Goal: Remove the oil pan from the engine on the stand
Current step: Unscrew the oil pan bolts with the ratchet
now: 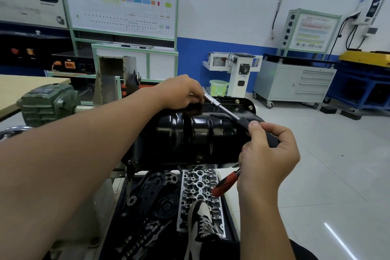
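Down by the person's knee, a sneaker point(200, 220) rests on a cylinder head point(199, 188) lying in a black tray point(229, 217) with other engine parts, a dark timing cover point(157, 194) among them. Above that tray sits the glossy black oil pan point(196, 133), facing up on the engine held in the stand, with gold-coloured bolts point(237, 101) showing along its far flange.

Both hands work a socket driver point(229, 111) that slants across the pan's far right side. The right hand point(266, 158) forms the rear grip, fingers curled round the driver's black handle, thumb pressed on top; it is just in front of the pan's right end. A red-handled tool point(224, 183) shows below that hand, partly hidden by it. The left hand point(181, 93) reaches over the pan's top and pinches the chrome socket end at the far rim.

To the left stands a green gearbox point(49, 102) beside a pale tabletop point(25, 86). Behind are wiring display boards point(124, 4), a grey drawer cabinet point(295, 81) on castors, a green bucket point(218, 87), a blue-banded white wall and a light tiled floor point(337, 164).
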`<state>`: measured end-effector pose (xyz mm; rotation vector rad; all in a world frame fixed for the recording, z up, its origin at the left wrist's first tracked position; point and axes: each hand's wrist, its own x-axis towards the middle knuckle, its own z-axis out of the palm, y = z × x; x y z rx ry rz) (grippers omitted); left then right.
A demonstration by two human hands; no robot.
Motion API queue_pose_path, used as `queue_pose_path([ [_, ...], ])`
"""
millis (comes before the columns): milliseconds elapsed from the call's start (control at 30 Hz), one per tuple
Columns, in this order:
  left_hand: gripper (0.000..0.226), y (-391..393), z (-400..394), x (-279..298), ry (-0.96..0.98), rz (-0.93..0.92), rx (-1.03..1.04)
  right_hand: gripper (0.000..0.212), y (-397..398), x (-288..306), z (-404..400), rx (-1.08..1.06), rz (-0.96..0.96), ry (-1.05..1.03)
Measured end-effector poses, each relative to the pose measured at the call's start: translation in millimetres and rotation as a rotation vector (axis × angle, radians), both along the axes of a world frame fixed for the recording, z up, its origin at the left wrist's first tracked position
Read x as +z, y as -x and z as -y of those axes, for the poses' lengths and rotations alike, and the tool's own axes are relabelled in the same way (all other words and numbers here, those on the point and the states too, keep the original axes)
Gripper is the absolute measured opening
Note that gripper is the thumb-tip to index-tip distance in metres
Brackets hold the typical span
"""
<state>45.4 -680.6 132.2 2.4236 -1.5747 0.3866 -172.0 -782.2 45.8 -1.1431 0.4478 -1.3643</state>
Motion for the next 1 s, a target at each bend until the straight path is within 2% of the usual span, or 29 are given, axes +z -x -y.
queue_pose_path([
  [133, 0.009, 2.2, 2.2, -0.3, 0.031, 0.080, 0.097, 0.009, -0.2, 1.2, 1.5, -0.005, 0.007, -0.018],
  [233, 0.012, 2.8, -0.2, -2.5, 0.080, 0.109, 0.138, 0.009, 0.3, 1.6, 0.2, 0.000, 0.013, -0.025],
  [400, 0.018, 0.1, -2.3, -2.9, 0.061, -0.089, 0.038, 0.010, 1.4, 0.5, 0.1, 0.005, 0.016, -0.028],
  [633, 0.013, -8.7, -1.9, -7.4, 0.185, -0.160, 0.075, 0.010, 0.8, 0.2, 0.3, 0.018, 0.017, -0.038],
  [767, 0.022, -5.7, -2.2, -7.1, 0.149, -0.228, 0.013, 0.010, 0.7, 0.6, -0.4, 0.022, 0.023, -0.043],
  [1000, 0.014, -1.7, 1.8, -1.5, 0.062, 0.021, 0.076, 0.013, 0.8, 2.1, -2.3, 0.033, 0.034, -0.057],
])
